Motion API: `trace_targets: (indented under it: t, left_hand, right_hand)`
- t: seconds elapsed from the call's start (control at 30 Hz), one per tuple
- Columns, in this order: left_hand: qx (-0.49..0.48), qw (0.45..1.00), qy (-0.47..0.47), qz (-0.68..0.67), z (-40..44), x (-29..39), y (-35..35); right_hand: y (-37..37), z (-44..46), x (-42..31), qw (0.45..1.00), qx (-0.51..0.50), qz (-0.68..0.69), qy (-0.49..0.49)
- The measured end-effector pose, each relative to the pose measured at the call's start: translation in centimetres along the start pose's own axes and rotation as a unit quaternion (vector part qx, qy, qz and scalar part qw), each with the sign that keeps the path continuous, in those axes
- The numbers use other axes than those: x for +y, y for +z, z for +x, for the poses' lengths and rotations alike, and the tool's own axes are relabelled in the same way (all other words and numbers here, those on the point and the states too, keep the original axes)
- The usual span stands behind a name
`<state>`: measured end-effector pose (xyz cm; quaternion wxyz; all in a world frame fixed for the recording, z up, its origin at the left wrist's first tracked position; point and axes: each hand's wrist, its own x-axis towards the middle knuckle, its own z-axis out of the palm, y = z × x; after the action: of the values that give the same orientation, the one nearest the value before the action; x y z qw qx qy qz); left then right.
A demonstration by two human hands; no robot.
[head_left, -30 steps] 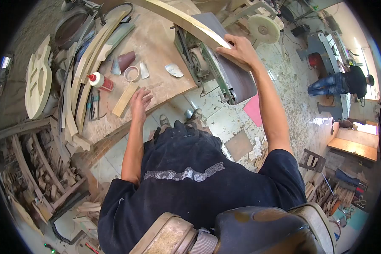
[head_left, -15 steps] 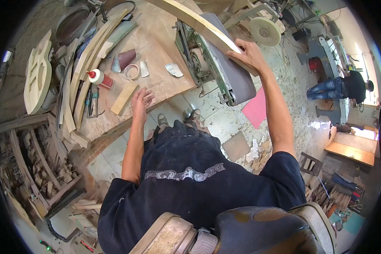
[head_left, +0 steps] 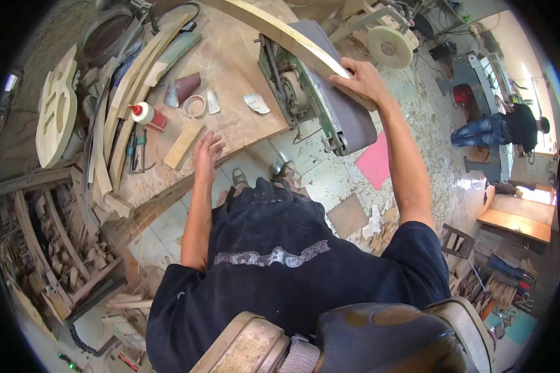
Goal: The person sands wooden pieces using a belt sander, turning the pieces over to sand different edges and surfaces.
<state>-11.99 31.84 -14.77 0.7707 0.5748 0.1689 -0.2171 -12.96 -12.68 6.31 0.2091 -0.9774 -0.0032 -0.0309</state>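
Note:
My right hand [head_left: 362,82] grips the near end of a long curved wooden piece [head_left: 280,34], which lies across the belt of a green belt sander [head_left: 348,121]. The far end of the piece runs out of the top of the view. My left hand [head_left: 207,151] is at the workbench's front edge with its fingers apart, holding nothing. Just left of it lies a small wooden block [head_left: 184,144]. A glue bottle with a red cap [head_left: 149,117], a tape roll [head_left: 194,106] and a sandpaper scrap [head_left: 256,103] are on the workbench [head_left: 230,68].
Curved wooden strips [head_left: 127,87] lie along the bench's left side. A round disc [head_left: 390,45] stands beyond the sander. Wood scraps fill a rack [head_left: 56,242] at lower left. At the far right, another person [head_left: 501,127] is near a machine. A pink sheet [head_left: 374,163] lies on the floor.
Since a second ago, my right hand and the wooden piece's near end have moved slightly down and to the right over the belt. My left hand has hardly moved.

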Motion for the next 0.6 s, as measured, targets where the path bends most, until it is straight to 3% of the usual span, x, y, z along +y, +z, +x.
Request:
trace_targets:
  t: [0.6]
  left_hand:
    - [-0.007, 1.0, 0.001, -0.013, 0.2, 0.0, -0.7]
  right_hand:
    - [1.8, 0.9, -2.6, 0.999, 0.026, 0.026, 0.03]
